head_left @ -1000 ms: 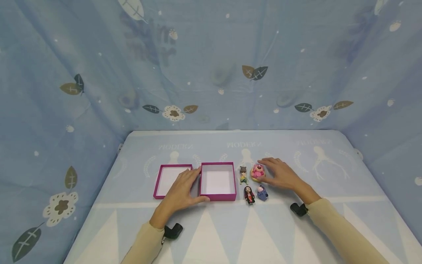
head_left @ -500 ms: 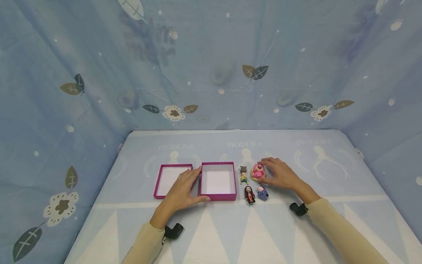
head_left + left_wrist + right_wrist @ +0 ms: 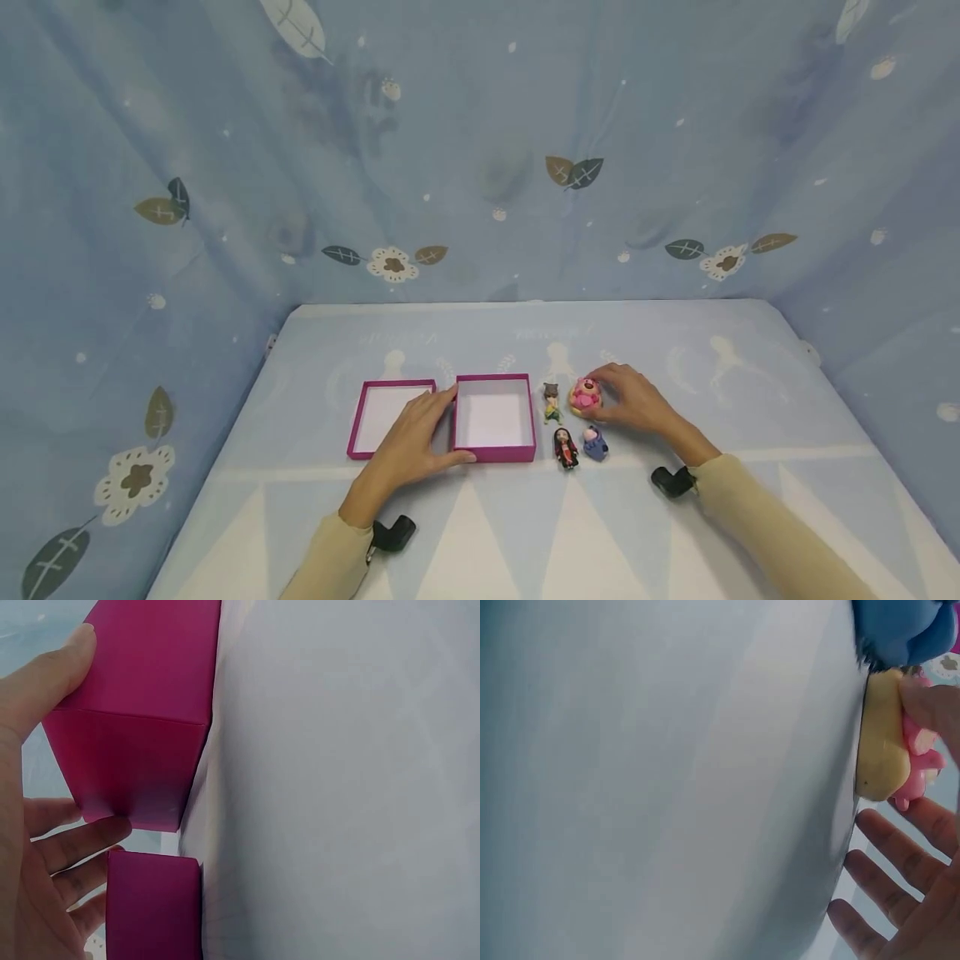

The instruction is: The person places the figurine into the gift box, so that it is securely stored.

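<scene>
In the head view my left hand [image 3: 412, 437] spans the left side of an open magenta box [image 3: 495, 454] with a white inside. Its thumb lies on the front face and its fingers reach the far left corner, as the left wrist view shows. My right hand [image 3: 633, 400] pinches a pink bear figurine [image 3: 585, 395] seated on a yellow ring [image 3: 881, 742]; the thumb is on the near side, the forefinger behind. The other right fingers spread loosely by the tabletop. A blue-hooded figurine [image 3: 596, 443] lies just in front of the bear.
Left of the box lies its shallow magenta lid [image 3: 355, 421], white inside up, partly behind my left hand. A figurine with a grey head [image 3: 552, 402] and a long-haired doll figurine [image 3: 566, 448] lie between box and bear. A patterned blue cloth [image 3: 480, 167] hangs behind the table.
The head view has tilted up slightly. My right thumb and forefinger have closed in a little on the bear figurine. My left hand stays at the box.
</scene>
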